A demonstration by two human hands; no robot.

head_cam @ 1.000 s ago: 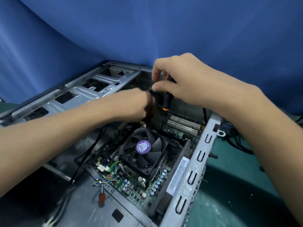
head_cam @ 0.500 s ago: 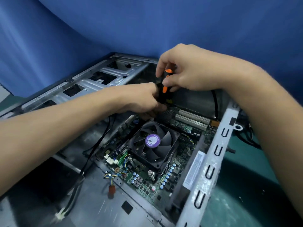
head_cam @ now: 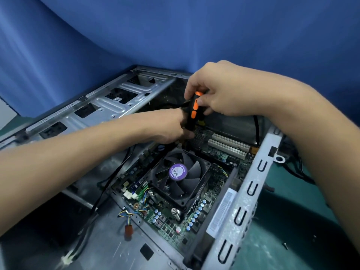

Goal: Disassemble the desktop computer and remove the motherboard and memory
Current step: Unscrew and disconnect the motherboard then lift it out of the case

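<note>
An open desktop case (head_cam: 251, 184) lies on its side with the green motherboard (head_cam: 169, 215) inside. A black CPU fan (head_cam: 180, 175) with a purple label sits on the board. My right hand (head_cam: 220, 90) grips the top of a black and orange screwdriver (head_cam: 192, 112), which stands upright over the far part of the board. My left hand (head_cam: 167, 127) curls round the screwdriver's lower part; its fingertips and the tip of the tool are hidden. White expansion slots (head_cam: 228, 146) lie just right of the tool.
A silver drive cage (head_cam: 109, 100) forms the case's far left side. Black cables (head_cam: 109, 180) and a coloured fan lead (head_cam: 126, 213) run over the case floor. A green mat (head_cam: 292, 240) lies on the right, with a loose screw (head_cam: 285, 245). Blue cloth hangs behind.
The view has shifted slightly, so the case sits a little further right in frame. My right hand has turned on the screwdriver handle, showing more of the orange grip. My left hand stays at the shaft.
</note>
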